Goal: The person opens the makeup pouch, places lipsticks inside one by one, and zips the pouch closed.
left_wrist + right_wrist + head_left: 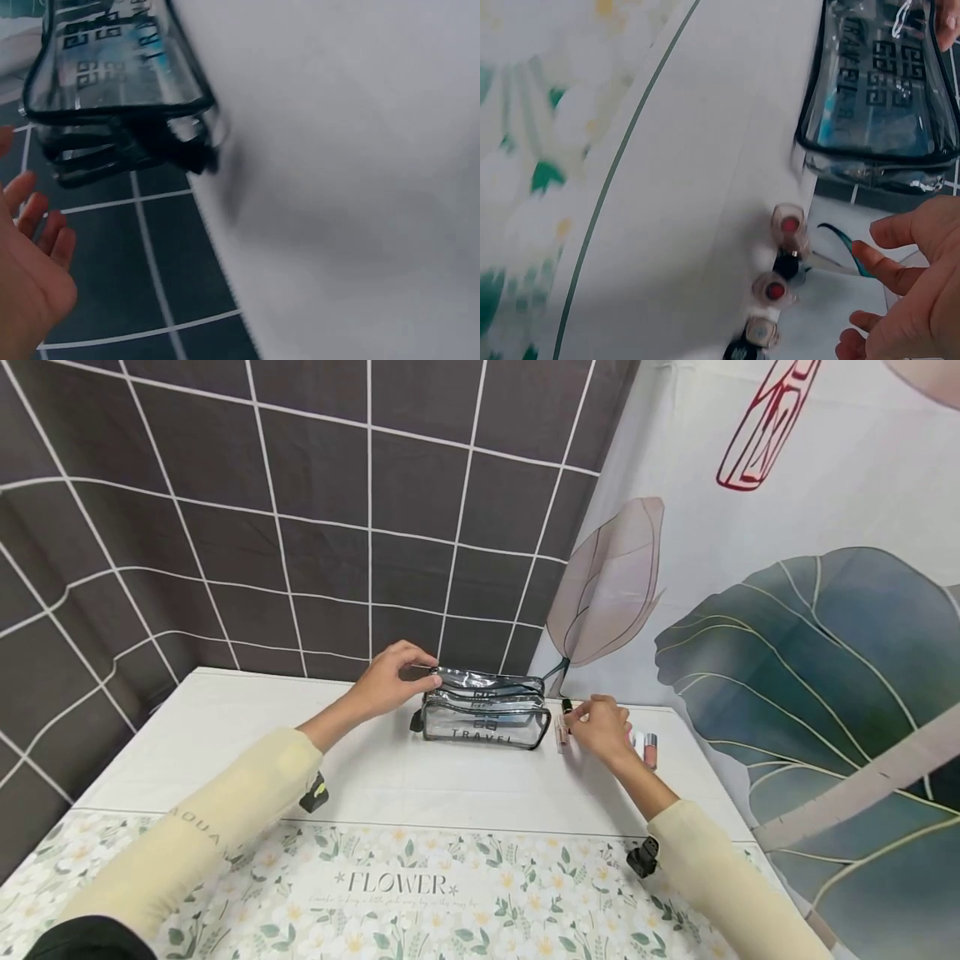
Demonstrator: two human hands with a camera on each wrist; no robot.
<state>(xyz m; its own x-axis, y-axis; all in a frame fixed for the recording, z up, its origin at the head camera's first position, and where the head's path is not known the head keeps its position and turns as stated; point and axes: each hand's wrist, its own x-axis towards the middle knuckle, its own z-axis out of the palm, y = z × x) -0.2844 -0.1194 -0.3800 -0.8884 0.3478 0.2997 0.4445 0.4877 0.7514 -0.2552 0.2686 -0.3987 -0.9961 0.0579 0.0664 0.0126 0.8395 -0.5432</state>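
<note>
A clear travel pouch (483, 722) with black piping stands on the white table (360, 777), lettering facing the front. My left hand (390, 681) is at its upper left corner, thumb and fingers parted right at the edge. In the left wrist view that hand's fingers (52, 232) are loosely bent beside the pouch's end. To the right of the pouch, my right hand (602, 724) is over a row of small cosmetics, fingers spread apart with nothing between them in the right wrist view. Nearest it are a pinkish clear tube (561, 735) and a black-topped one (566, 704).
A coral lip gloss (650, 752) with a silver cap stands right of my right hand, beside a white-looking item (638, 743). A floral cloth (390, 910) covers the front of the table. Dark gridded fabric (315, 552) hangs behind it, with leaf-printed fabric (810, 652) at the right.
</note>
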